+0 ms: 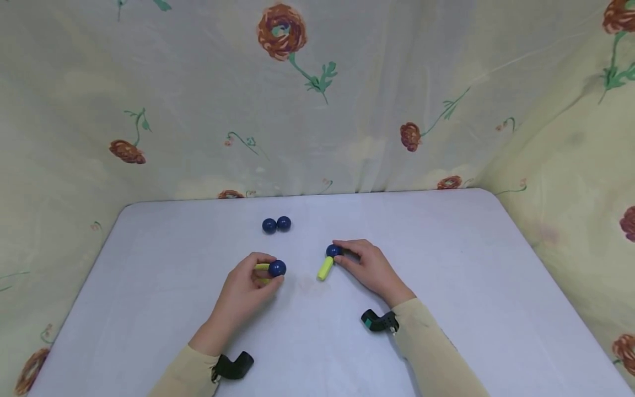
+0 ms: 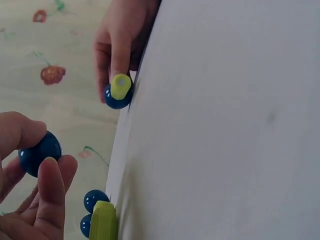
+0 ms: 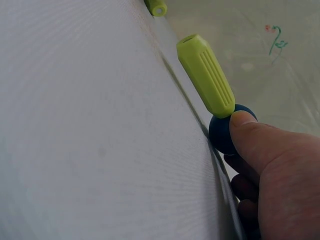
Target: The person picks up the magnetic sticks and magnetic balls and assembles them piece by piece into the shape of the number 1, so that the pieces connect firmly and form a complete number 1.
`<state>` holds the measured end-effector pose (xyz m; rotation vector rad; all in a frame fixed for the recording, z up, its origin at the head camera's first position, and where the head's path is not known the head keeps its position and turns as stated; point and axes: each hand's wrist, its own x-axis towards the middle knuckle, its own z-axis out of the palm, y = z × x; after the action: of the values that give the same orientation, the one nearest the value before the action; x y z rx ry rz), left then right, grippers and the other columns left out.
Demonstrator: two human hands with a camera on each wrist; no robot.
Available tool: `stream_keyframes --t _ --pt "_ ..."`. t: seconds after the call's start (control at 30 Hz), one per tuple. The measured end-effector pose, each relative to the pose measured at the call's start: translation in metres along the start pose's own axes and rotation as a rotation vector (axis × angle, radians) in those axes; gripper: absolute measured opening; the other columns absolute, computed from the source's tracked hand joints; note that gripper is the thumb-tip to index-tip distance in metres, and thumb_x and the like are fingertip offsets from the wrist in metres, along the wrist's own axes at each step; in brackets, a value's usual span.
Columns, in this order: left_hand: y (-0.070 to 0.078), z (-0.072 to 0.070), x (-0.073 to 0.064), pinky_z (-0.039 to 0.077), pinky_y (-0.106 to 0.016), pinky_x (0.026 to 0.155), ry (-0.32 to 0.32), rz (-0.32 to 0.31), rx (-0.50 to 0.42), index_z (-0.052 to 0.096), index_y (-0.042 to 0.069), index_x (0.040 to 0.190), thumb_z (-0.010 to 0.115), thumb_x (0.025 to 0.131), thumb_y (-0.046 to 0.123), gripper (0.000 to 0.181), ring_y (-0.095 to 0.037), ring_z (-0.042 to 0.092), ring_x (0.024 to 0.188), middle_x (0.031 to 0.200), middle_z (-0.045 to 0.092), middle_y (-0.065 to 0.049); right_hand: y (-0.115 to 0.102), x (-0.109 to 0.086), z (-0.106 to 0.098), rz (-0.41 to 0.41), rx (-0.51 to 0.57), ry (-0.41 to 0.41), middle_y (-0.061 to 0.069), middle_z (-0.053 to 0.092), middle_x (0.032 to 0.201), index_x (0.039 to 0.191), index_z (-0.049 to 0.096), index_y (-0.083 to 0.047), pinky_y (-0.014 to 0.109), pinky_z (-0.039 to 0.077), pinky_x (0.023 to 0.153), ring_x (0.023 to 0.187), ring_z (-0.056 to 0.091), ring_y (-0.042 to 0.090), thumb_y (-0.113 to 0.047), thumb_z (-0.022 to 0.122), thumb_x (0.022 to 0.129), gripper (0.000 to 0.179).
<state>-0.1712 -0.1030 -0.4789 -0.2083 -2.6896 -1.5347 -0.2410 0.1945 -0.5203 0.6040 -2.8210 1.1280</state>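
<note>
In the head view my left hand (image 1: 243, 286) grips a glossy dark blue ball (image 1: 277, 268) between thumb and fingers. Two yellow-green rods (image 1: 262, 267) show behind that ball, partly hidden by the fingers. My right hand (image 1: 372, 270) pinches another blue ball (image 1: 333, 251) with thumb and fingers, to the right of the left hand. A ridged yellow-green rod (image 3: 206, 75) sticks out from this ball, its free end pointing toward the table's front. A small grey disc shows in that rod's end (image 2: 120, 82) in the left wrist view. The two held pieces are apart.
Two more blue balls (image 1: 276, 225) lie side by side farther back on the white table (image 1: 421, 237). Floral cloth (image 1: 337, 127) hangs behind the table and along its sides. A black wrist camera (image 1: 233, 366) sits at each sleeve.
</note>
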Motion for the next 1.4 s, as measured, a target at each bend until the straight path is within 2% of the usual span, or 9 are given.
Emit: stream_keyframes --t 0.13,0.27,0.4,0.57,0.8,0.97,1.23,1.4 --pt "0.002 0.006 -0.005 0.055 -0.028 0.069 -0.025 -0.009 -0.075 0.063 0.015 0.110 0.081 0.083 0.014 0.033 -0.010 0.067 0.082 0.108 0.063 0.002 -0.001 0.000 0.000 0.000 0.000 -0.003 -0.002 0.062 0.129 0.136 0.062 -0.026 0.042 0.044 0.100 0.122 0.054 0.017 -0.039 0.066 0.095 0.043" --pt "0.003 0.016 -0.008 0.055 -0.027 0.069 -0.091 -0.050 -0.138 0.063 0.017 0.110 0.082 0.083 0.018 0.033 -0.011 0.068 0.082 0.110 0.065 0.000 -0.002 0.000 0.001 0.019 -0.004 -0.007 -0.003 0.062 0.129 0.135 0.062 -0.026 0.042 0.044 0.100 0.123 0.054 0.017 -0.041 0.066 0.095 0.043" --pt "0.002 0.025 -0.009 0.055 -0.028 0.070 -0.147 -0.052 -0.141 0.063 0.019 0.109 0.081 0.084 0.025 0.032 -0.010 0.068 0.082 0.109 0.067 0.000 -0.002 0.000 0.002 0.033 -0.004 -0.004 -0.003 0.062 0.130 0.135 0.062 -0.028 0.042 0.044 0.101 0.123 0.054 0.017 -0.042 0.066 0.095 0.043" --pt "-0.001 0.032 -0.011 0.054 -0.028 0.073 -0.187 -0.012 -0.101 0.062 0.020 0.105 0.081 0.084 0.027 0.030 -0.008 0.067 0.083 0.107 0.067 0.004 -0.003 0.000 0.001 0.035 -0.003 -0.005 -0.003 0.062 0.130 0.135 0.062 -0.028 0.042 0.044 0.101 0.124 0.054 0.017 -0.040 0.066 0.095 0.042" --pt "-0.009 0.037 -0.010 0.050 -0.028 0.062 -0.164 0.070 0.009 0.063 0.023 0.104 0.082 0.083 0.033 0.030 -0.005 0.061 0.074 0.089 0.065 0.012 -0.004 0.000 0.000 0.038 -0.001 -0.002 -0.002 0.062 0.130 0.135 0.062 -0.027 0.042 0.044 0.101 0.124 0.054 0.018 -0.039 0.066 0.095 0.042" --pt "-0.011 0.041 -0.011 0.050 -0.026 0.064 -0.140 0.119 0.080 0.064 0.023 0.102 0.082 0.082 0.034 0.029 -0.002 0.059 0.072 0.086 0.064 0.015 -0.004 0.000 0.000 0.039 -0.002 -0.006 -0.003 0.061 0.131 0.135 0.061 -0.029 0.042 0.044 0.101 0.124 0.053 0.017 -0.041 0.066 0.095 0.042" --pt "-0.009 0.046 -0.010 0.049 -0.026 0.067 -0.140 0.111 0.140 0.065 0.022 0.106 0.081 0.083 0.035 0.031 -0.001 0.058 0.074 0.090 0.065 0.014 -0.002 0.001 0.001 0.035 -0.005 -0.005 -0.003 0.062 0.130 0.135 0.061 -0.029 0.042 0.044 0.100 0.123 0.054 0.017 -0.043 0.065 0.095 0.043" --pt "-0.007 0.050 -0.009 0.048 -0.026 0.068 -0.119 0.128 0.189 0.066 0.021 0.112 0.082 0.082 0.036 0.037 -0.001 0.056 0.074 0.092 0.066 0.013 -0.002 0.001 0.001 0.042 -0.005 -0.008 -0.003 0.061 0.130 0.135 0.061 -0.029 0.042 0.043 0.101 0.124 0.054 0.017 -0.044 0.065 0.095 0.043"
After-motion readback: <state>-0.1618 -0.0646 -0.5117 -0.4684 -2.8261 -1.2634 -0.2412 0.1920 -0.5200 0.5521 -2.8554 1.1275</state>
